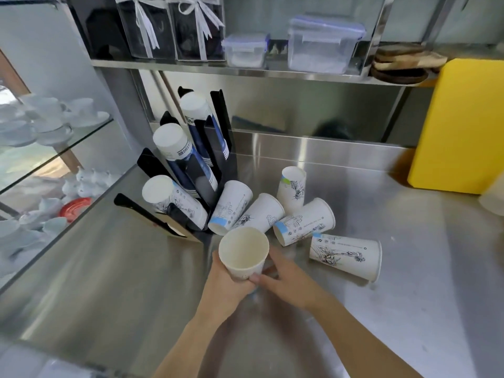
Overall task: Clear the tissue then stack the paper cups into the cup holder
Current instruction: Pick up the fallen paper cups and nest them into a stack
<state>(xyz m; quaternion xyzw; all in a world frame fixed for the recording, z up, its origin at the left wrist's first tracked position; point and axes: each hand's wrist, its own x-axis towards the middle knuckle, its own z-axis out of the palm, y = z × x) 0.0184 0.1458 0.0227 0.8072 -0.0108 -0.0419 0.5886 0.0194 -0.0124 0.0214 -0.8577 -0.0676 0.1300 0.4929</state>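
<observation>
Paper cup (243, 252) gripped by left hand (227, 282); right hand (286, 279) touches its hidden base, grip unclear.

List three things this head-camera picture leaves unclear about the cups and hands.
- Right hand: fingertips hidden behind the held paper cup, grip unclear.
- Cup holder: stack counts hidden by its black slots.
- Cup lettering: too small and blurred.
- Tissue: none visible.
</observation>
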